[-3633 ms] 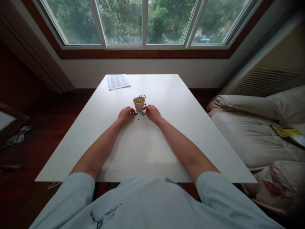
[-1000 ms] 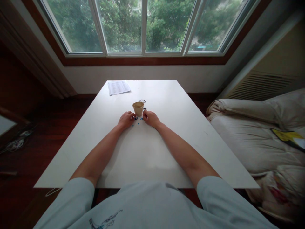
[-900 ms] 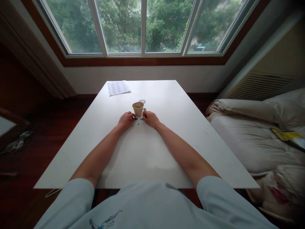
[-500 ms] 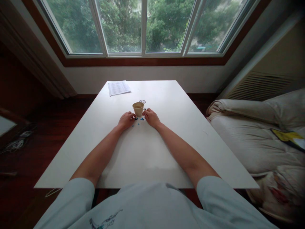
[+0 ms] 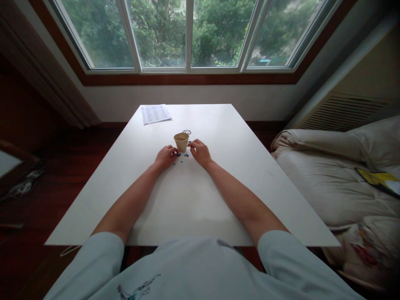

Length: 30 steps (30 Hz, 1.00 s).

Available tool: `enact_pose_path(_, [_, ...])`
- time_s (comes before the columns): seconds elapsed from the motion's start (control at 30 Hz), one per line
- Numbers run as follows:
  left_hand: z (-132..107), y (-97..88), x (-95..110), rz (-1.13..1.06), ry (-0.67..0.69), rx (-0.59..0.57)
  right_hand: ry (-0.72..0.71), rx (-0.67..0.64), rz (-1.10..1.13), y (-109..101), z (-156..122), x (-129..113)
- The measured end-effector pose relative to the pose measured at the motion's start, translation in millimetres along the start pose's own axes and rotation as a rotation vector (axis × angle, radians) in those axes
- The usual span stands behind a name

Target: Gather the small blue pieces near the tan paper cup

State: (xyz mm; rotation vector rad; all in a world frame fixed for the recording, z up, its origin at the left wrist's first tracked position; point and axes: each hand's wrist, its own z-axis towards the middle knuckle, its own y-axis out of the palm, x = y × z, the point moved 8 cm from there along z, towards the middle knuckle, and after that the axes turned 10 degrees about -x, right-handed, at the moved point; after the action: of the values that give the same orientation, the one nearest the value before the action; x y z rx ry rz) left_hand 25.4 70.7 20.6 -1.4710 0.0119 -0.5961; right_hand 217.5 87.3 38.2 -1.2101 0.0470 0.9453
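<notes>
A tan paper cup (image 5: 181,144) stands upright on the white table (image 5: 193,200), its inside brownish. My left hand (image 5: 166,157) rests just left and in front of it, thumb and fingers closed together at a small dark-blue piece (image 5: 178,154); what they grip is too small to make out. On the cup's right side is my right hand (image 5: 200,152), fingers bent in a pinch beside a small dark bit (image 5: 189,142). Whether that bit is between the fingertips is unclear. Several tiny blue pieces (image 5: 186,155) lie on the tabletop between my hands.
Behind the cup lies a thin dark loop (image 5: 186,131). Printed sheets of paper (image 5: 156,114) are at the table's far left corner. A pale sofa (image 5: 337,179) stands to the right, and a window (image 5: 187,37) is beyond the table.
My right hand has shifted slightly, its fingertips lifting a little away from the cup's side. The left hand and the cup look unmoved.
</notes>
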Motion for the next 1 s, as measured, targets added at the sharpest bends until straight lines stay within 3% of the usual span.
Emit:
enact_pose_path(0.33, [0.3,-0.5,0.0,-0.013,-0.003,0.005,-0.016,0.180,-0.062,-22.3,-4.9,-13.3])
enact_pose_path(0.63, [0.6,-1.4,1.5,-0.036,0.001,0.005,-0.007,0.152,-0.101,-20.0,-3.0,-11.0])
enact_pose_path(1.0, [1.3,0.9,-1.9,-0.022,0.008,0.009,0.019,0.052,-0.119,-0.4,2.7,6.8])
